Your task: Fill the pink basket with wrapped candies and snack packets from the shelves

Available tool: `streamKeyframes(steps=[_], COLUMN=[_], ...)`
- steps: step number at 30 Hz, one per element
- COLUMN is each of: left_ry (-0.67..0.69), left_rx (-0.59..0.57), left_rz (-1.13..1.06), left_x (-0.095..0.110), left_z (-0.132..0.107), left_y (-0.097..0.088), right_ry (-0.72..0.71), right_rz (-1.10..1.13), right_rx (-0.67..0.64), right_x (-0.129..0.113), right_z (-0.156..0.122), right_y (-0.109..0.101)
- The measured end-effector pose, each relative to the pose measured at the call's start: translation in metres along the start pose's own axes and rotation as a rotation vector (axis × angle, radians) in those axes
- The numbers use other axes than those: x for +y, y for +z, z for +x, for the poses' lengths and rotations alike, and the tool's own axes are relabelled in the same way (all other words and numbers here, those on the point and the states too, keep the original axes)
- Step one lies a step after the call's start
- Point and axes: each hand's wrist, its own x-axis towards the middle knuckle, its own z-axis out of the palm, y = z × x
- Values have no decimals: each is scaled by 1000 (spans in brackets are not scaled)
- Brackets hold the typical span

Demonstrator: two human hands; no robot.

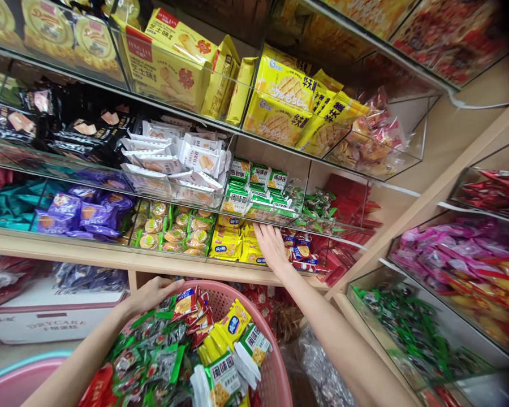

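Observation:
My left hand (156, 291) lies over the back-left rim of a pink plastic basket (275, 362), gripping it. The basket holds green-and-clear packets (146, 356), red-and-blue packets (185, 305), yellow packets (237, 317) and white-and-green cracker packets (224, 376). My right hand (272, 247) reaches into a low shelf bin, its fingers stretched out over yellow snack packets (225, 242). Its fingertips are partly hidden by the shelf edge above. No packet shows in that hand. Red-and-blue packets (302, 249) lie just right of it.
Clear dividers split the shelves into bins of white packets (201, 161), purple packets (82, 212) and green-and-white packets (258, 192). Side shelves with pink packets (445, 254) stand right. A white carton (53, 316) and a pink-and-blue tub (23, 376) sit low left.

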Motion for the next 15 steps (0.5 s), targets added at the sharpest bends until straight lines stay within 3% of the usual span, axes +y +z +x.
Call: streamKeyframes(steps=[6, 10, 13, 15], left_ry=[-18, -16, 15, 15], left_rx=[-2, -20, 14, 15], left_rz=[-11, -4, 16, 18], left_x=[8, 10, 7, 4], left_z=[-5, -5, -2, -1], left_y=[-1, -2, -2, -2], right_ry=[-56, -61, 13, 154], right_rz=[-31, 4, 185, 433], right_rx=[-42, -30, 67, 142], right_x=[-2, -1, -4, -11], right_z=[-1, -7, -27, -52], right_y=[-9, -26, -50, -71])
